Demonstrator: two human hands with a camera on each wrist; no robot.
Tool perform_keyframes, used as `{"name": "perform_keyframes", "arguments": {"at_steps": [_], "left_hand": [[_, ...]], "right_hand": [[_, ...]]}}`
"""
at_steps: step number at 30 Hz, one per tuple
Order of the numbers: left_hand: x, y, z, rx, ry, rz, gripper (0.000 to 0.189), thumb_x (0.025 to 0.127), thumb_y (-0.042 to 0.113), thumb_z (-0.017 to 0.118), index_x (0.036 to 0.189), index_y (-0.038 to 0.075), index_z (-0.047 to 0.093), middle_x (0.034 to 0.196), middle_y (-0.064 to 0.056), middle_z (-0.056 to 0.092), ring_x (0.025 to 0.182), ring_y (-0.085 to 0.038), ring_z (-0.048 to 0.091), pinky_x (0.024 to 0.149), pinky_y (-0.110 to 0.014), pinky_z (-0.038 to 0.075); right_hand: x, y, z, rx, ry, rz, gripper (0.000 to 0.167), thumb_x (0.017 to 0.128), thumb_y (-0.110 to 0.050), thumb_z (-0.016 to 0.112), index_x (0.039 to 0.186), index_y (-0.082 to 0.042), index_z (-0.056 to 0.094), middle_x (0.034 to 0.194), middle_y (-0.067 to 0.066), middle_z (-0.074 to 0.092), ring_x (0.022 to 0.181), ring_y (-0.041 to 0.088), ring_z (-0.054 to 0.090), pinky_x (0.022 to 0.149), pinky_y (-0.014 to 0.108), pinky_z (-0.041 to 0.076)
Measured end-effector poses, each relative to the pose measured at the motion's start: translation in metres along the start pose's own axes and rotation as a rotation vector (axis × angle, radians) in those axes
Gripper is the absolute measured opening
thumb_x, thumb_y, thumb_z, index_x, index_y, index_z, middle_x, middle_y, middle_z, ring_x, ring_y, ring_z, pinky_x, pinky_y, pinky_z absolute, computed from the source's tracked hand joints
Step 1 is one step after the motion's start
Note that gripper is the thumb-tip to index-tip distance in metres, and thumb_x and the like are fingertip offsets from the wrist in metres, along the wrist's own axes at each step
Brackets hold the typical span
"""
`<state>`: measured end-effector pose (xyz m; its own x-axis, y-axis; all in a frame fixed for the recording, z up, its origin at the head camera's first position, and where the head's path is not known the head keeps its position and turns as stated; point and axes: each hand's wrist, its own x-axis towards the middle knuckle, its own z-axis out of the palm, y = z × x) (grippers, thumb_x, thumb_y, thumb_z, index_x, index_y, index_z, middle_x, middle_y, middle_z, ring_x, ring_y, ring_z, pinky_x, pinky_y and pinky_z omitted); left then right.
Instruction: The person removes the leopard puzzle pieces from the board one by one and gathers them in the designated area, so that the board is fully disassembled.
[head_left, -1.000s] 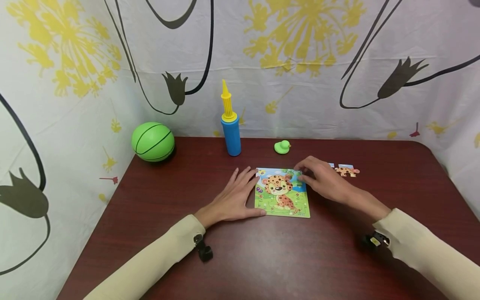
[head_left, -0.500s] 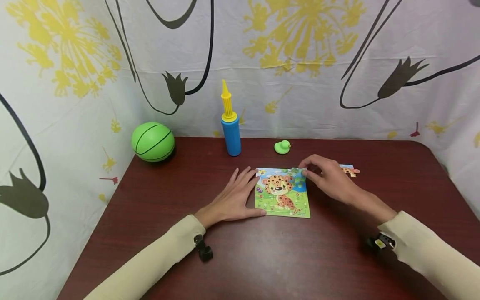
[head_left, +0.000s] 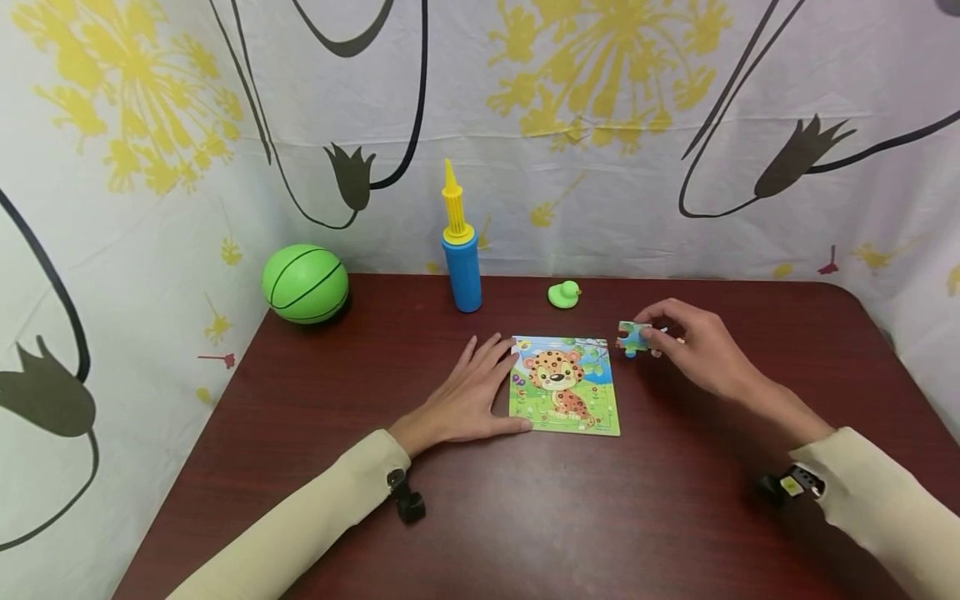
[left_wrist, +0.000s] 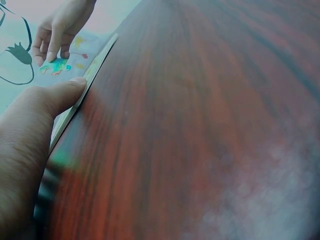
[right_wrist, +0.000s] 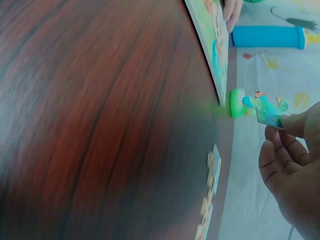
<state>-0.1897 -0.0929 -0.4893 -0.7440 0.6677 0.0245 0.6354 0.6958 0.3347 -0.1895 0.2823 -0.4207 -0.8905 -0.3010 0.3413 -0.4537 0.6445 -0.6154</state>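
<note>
A square jigsaw puzzle [head_left: 566, 400] with a leopard cub picture lies flat on the table in the head view. My left hand [head_left: 468, 396] rests along its left side, fingers spread, thumb on the lower left corner. To the right of the puzzle my right hand [head_left: 693, 346] pinches a blue-green puzzle piece [head_left: 632, 337] between thumb and fingers, apart from the board. In the right wrist view this puzzle piece [right_wrist: 269, 110] is held above the table. Several loose puzzle pieces [right_wrist: 212, 172] lie flat there; in the head view my right hand mostly hides them.
Behind the puzzle sits a green toy duck [head_left: 564, 294]. A blue and yellow hand pump [head_left: 465, 271] stands upright left of the duck. At the back left corner of the dark wooden table [head_left: 480, 533] is a green ball [head_left: 306, 284]. A patterned cloth hangs behind.
My right hand has lifted the piece from the puzzle's upper right corner and carried it to the right, uncovering the printed backing there. The left hand has stayed still.
</note>
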Motion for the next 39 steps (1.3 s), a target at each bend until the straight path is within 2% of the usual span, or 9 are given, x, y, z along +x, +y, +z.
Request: {"name": "perform_keyframes", "arguments": {"at_steps": [5, 12, 20, 28, 39], "left_hand": [[0.000, -0.001, 0.000, -0.004, 0.002, 0.007, 0.113, 0.093, 0.083, 0.064, 0.173, 0.008, 0.035, 0.183, -0.010, 0.021, 0.171, -0.030, 0.008, 0.136, -0.057, -0.002], [0.000, -0.001, 0.000, -0.002, 0.002, 0.000, 0.113, 0.092, 0.082, 0.065, 0.173, 0.008, 0.035, 0.183, -0.010, 0.021, 0.171, -0.029, 0.007, 0.136, -0.056, -0.003], [0.000, 0.000, 0.001, -0.002, -0.003, 0.007, 0.114, 0.093, 0.083, 0.064, 0.173, 0.008, 0.033, 0.183, -0.011, 0.021, 0.171, -0.030, 0.007, 0.136, -0.057, -0.002], [0.000, 0.000, 0.000, -0.013, 0.014, 0.004, 0.113, 0.092, 0.081, 0.066, 0.172, 0.007, 0.036, 0.182, -0.010, 0.022, 0.171, -0.030, 0.007, 0.136, -0.055, -0.003], [0.000, 0.000, 0.001, -0.016, 0.013, 0.009, 0.112, 0.092, 0.081, 0.066, 0.172, 0.007, 0.036, 0.182, -0.011, 0.022, 0.171, -0.030, 0.008, 0.136, -0.056, -0.003]], "right_hand": [[-0.008, 0.009, -0.012, -0.031, 0.040, 0.065, 0.020, 0.103, -0.001, 0.076, 0.121, -0.009, 0.075, 0.106, 0.008, 0.074, 0.076, 0.020, 0.069, 0.063, 0.016, 0.050], [-0.015, 0.021, -0.024, -0.046, 0.076, 0.151, 0.020, 0.104, -0.004, 0.076, 0.122, -0.010, 0.076, 0.101, 0.009, 0.075, 0.075, 0.024, 0.068, 0.063, 0.017, 0.047], [-0.029, 0.038, -0.036, -0.089, 0.127, 0.181, 0.020, 0.103, -0.005, 0.077, 0.122, -0.010, 0.079, 0.107, 0.012, 0.076, 0.077, 0.005, 0.061, 0.062, 0.017, 0.042], [-0.035, 0.059, -0.048, -0.115, 0.139, 0.210, 0.020, 0.104, -0.004, 0.076, 0.124, -0.008, 0.079, 0.111, 0.017, 0.078, 0.080, -0.005, 0.063, 0.067, 0.012, 0.043], [-0.040, 0.078, -0.057, -0.155, 0.145, 0.229, 0.018, 0.104, -0.004, 0.076, 0.121, -0.006, 0.080, 0.100, 0.015, 0.078, 0.074, -0.004, 0.059, 0.066, 0.013, 0.041]]}}
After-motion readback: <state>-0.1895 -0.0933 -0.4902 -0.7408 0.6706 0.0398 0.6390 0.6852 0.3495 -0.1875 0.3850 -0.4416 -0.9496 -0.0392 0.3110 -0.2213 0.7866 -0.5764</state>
